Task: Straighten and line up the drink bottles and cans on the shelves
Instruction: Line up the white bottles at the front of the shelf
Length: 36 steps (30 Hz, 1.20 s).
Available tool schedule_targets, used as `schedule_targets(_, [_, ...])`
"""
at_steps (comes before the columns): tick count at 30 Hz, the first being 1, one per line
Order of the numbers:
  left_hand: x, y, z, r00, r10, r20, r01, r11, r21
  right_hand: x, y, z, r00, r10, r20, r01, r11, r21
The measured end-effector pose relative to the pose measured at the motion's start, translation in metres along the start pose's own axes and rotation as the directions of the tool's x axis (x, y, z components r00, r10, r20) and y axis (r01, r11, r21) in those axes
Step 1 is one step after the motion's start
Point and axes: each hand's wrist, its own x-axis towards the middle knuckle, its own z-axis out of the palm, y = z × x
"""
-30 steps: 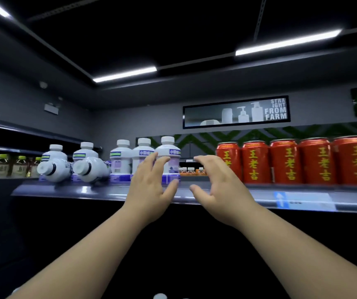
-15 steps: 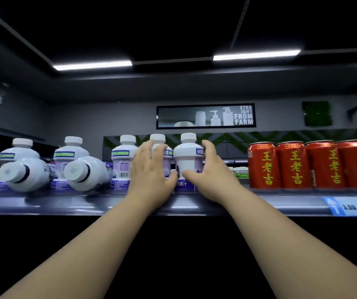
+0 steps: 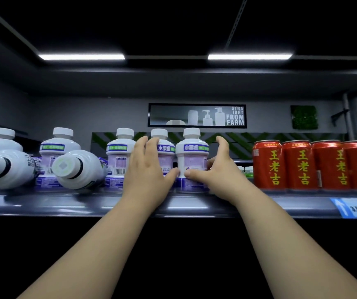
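On the shelf (image 3: 65, 203), both hands are at the upright bottles.
The right hand (image 3: 218, 171) clasps the rightmost bottle (image 3: 191, 156), thumb in front, fingers round its right side; it stands upright, cap up, white with a blue band and pale purple label. The left hand (image 3: 147, 169) lies flat with straight fingers on the next bottle (image 3: 165, 151). Left of them a fallen bottle (image 3: 80, 169) and a second fallen bottle (image 3: 7, 169) lie, caps toward the camera. Red cans (image 3: 269, 165) stand at the right.
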Motion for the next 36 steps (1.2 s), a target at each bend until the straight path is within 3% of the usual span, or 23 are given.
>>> schedule_targets(9, [0.002,0.001,-0.004,1.000,-0.019,-0.020,0.018,1.000,-0.013,0.003,0.001,-0.005,0.999,-0.002,0.049,0.005,0.998,-0.068])
schedule_targets(15, [0.001,0.004,-0.004,1.000,-0.021,0.018,0.021,1.000,0.000,-0.008,0.004,-0.025,0.998,-0.001,-0.059,-0.021,0.926,-0.377])
schedule_targets(18, [0.003,0.010,-0.005,0.970,-0.155,0.189,0.155,0.988,0.017,-0.012,0.010,-0.021,0.999,0.029,0.023,-0.018,0.926,-0.376])
schedule_targets(22, [0.010,0.008,-0.003,0.921,-0.235,0.311,0.213,0.972,0.103,-0.012,0.011,-0.023,1.000,0.009,-0.024,-0.016,0.950,-0.313])
schedule_targets(27, [0.012,0.009,-0.004,0.892,-0.284,0.351,0.281,0.958,0.059,-0.011,0.013,-0.029,0.997,0.063,0.049,-0.051,0.976,-0.213])
schedule_targets(31, [0.012,0.012,-0.008,0.886,-0.286,0.365,0.309,0.951,-0.005,-0.012,0.013,-0.026,1.000,0.019,-0.024,-0.025,0.953,-0.302])
schedule_targets(36, [0.011,0.012,-0.007,0.884,-0.294,0.364,0.333,0.942,-0.047,-0.013,0.013,-0.028,0.999,0.026,0.037,-0.015,0.965,-0.264])
